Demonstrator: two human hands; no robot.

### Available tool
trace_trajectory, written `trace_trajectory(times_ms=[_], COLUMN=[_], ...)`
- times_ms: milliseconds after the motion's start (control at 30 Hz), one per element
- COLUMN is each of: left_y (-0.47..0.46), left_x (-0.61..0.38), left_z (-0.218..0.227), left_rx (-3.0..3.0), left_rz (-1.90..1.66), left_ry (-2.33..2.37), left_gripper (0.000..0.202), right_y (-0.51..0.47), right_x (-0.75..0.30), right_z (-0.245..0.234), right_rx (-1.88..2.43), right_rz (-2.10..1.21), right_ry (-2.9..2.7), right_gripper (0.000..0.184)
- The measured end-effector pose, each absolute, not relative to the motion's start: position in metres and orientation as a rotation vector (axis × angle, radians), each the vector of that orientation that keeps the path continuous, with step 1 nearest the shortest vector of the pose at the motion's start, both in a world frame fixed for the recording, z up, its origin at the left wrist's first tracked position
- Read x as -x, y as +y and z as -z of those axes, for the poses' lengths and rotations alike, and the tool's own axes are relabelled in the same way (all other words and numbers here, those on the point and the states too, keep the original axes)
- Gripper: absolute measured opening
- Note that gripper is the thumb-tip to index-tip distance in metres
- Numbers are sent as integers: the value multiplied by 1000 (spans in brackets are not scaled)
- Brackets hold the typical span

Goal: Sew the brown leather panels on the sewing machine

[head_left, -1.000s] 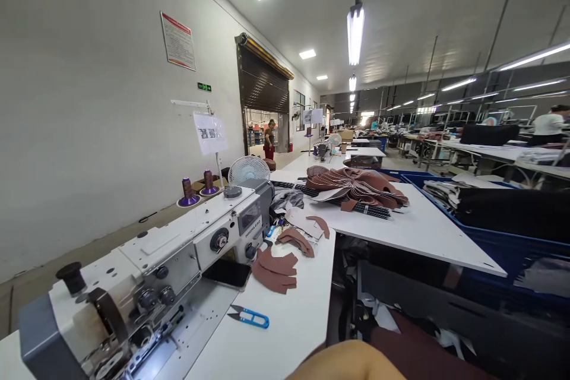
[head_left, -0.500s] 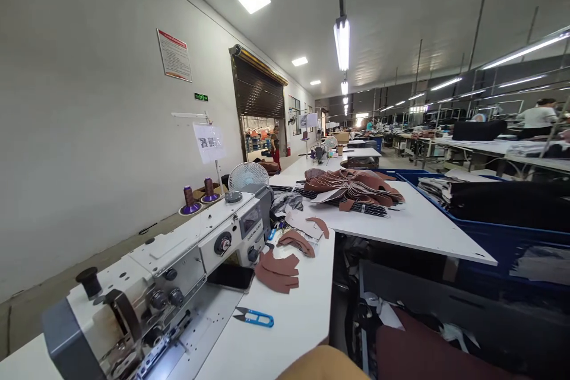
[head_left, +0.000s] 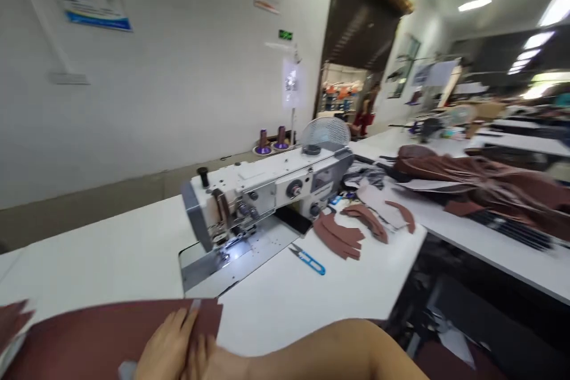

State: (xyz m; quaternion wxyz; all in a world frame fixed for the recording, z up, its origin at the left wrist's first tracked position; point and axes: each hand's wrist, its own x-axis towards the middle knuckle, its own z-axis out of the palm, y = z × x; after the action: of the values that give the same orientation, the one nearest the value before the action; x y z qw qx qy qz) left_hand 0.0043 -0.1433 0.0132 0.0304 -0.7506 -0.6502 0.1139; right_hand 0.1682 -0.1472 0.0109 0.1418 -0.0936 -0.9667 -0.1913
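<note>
A large maroon-brown sheet of leather-like material [head_left: 102, 332] lies along the near edge of the white table. On its right part rests my left hand [head_left: 164, 341], fingers together and closed on the sheet, with a small pale grey strip [head_left: 196, 305] at the fingertips. Tight beside it is my right hand [head_left: 200, 356], its fingers bent against the same material, partly hidden and slightly blurred. My right forearm stretches in from the lower right. Beyond the hands stands a white sewing machine [head_left: 267, 184], its lamp lit at the needle. Blue thread snips [head_left: 308, 259] lie to its right.
Cut brown scraps [head_left: 338, 234] and a dark phone [head_left: 294, 219] lie by the machine. Two thread cones [head_left: 263, 141] and a fan [head_left: 326, 129] stand behind. Stacked brown pieces [head_left: 485, 181] cover part of the table at right. A dark bin [head_left: 481, 314] is below.
The view has swung left and down, so the machine sits nearer the middle. Both hands and the maroon-brown sheet have come into view; before, only part of an arm showed.
</note>
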Motion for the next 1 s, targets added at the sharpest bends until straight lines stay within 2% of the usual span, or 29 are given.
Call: trace_trajectory(times_ms=[167,300,400,633,833,1000], left_y=[-130,-104,-85,-81,-73,-57], left_x=[-28,-53,-60,-66,-76,-75], left_z=[-43,-49,-51,-46,-30,-23], left_rx=[2342,2354,2367,2382,2298,2267], left_rz=[-322,-205,-177,-274,-205,-148], left_ry=[-2171,-2112,-2126,-2096,-2087,-2091], left_gripper=[58,50,47,51,41,36], right_y=[-131,-92,-63,-72,-64,-47], right_x=[-171,-196,-213,-231,-226,-225], right_z=[6,1,-3,-6,-1,4], right_rx=[175,171,136,257,167,208], right_rz=[481,281,217,477,484,462], right_ry=[-2677,-2678,-2711,-2668,-2619,-2600], right_gripper=[31,20,22,35,27,30])
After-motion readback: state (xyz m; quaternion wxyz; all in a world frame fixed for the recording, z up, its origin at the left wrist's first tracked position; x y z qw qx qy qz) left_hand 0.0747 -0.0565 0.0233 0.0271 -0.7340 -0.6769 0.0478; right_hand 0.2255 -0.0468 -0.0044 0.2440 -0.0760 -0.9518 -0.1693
